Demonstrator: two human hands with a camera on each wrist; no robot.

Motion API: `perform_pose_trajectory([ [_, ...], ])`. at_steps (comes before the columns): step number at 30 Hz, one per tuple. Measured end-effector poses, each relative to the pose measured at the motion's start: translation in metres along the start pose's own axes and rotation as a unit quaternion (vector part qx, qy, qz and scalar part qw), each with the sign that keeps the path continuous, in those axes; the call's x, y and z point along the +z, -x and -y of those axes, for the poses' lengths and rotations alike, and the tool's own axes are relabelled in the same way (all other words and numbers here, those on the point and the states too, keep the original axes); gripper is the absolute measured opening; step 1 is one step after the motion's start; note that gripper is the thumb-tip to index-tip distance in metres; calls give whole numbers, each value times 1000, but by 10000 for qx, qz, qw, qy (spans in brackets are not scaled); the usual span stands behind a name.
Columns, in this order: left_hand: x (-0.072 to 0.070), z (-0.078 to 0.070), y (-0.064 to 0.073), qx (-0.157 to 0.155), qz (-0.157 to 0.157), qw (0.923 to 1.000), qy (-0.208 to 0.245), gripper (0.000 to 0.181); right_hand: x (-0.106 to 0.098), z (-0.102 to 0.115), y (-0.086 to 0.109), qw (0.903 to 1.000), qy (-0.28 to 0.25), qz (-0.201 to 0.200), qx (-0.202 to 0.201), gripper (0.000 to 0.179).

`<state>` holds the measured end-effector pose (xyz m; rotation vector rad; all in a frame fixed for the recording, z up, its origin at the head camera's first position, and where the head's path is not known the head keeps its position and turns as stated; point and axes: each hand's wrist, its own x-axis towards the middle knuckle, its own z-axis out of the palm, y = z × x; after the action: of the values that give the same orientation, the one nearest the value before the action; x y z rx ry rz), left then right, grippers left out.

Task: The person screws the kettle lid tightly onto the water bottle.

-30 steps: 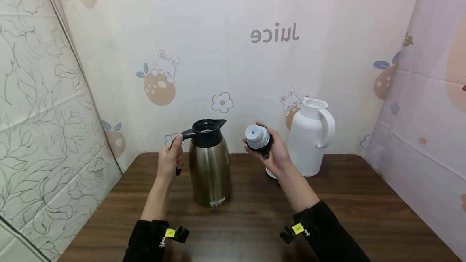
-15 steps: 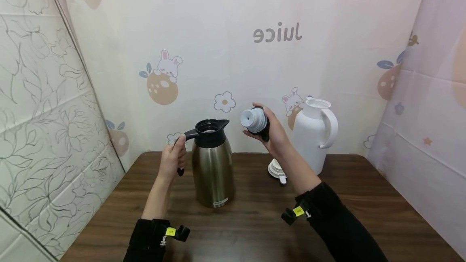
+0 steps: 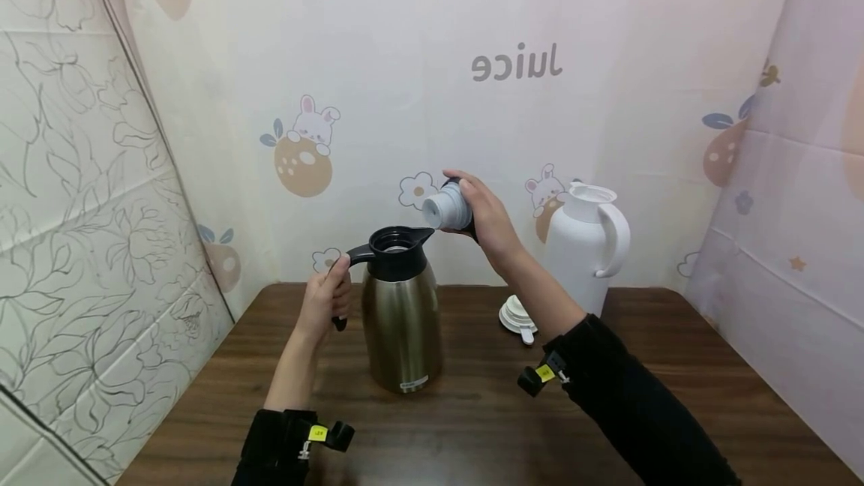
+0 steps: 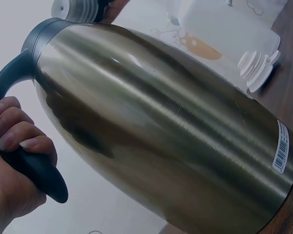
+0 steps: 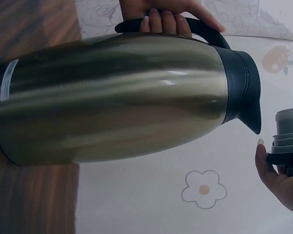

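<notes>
A gold metal thermos jug (image 3: 403, 332) with a black collar and spout stands upright on the wooden table, its mouth uncovered. My left hand (image 3: 325, 298) grips its black handle (image 4: 39, 175), fingers curled round it. Just right of the spout, my right hand (image 3: 491, 223) holds the jug's stopper lid (image 3: 447, 208) by its black top. The stopper's grey stepped plug points left, tilted toward the jug's mouth. In the right wrist view, the lid (image 5: 289, 129) shows at the right edge, close to the spout.
Behind my right forearm stands a white thermos jug (image 3: 577, 246), its handle to the right and its top uncovered. A white stopper lid (image 3: 517, 315) lies on the table (image 3: 466, 426) left of it. A patterned cloth (image 3: 432, 118) hangs behind the table.
My right hand has raised the stopper lid and brought it left to the gold jug's spout, turning its plug leftward. My left hand keeps its grip on the handle.
</notes>
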<state>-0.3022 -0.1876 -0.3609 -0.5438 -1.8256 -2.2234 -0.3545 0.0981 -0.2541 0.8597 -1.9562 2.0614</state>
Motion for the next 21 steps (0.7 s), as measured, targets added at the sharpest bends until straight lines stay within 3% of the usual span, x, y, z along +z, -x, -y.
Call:
perform_pose_trajectory([
  [3, 1, 0, 0, 43, 94, 9999, 46, 59, 4, 4, -3, 9981, 560, 66, -235, 44],
  [6, 2, 0, 0, 64, 178, 9998, 80, 57, 8, 5, -6, 9903, 1286, 87, -515, 43],
  [11, 2, 0, 0, 67, 226, 9997, 41, 57, 17, 7, -8, 9659, 2342, 186, -1085, 41],
  [21, 0, 0, -1, 121, 407, 9991, -91, 57, 31, 7, -8, 9234, 3265, 661, -1907, 38],
])
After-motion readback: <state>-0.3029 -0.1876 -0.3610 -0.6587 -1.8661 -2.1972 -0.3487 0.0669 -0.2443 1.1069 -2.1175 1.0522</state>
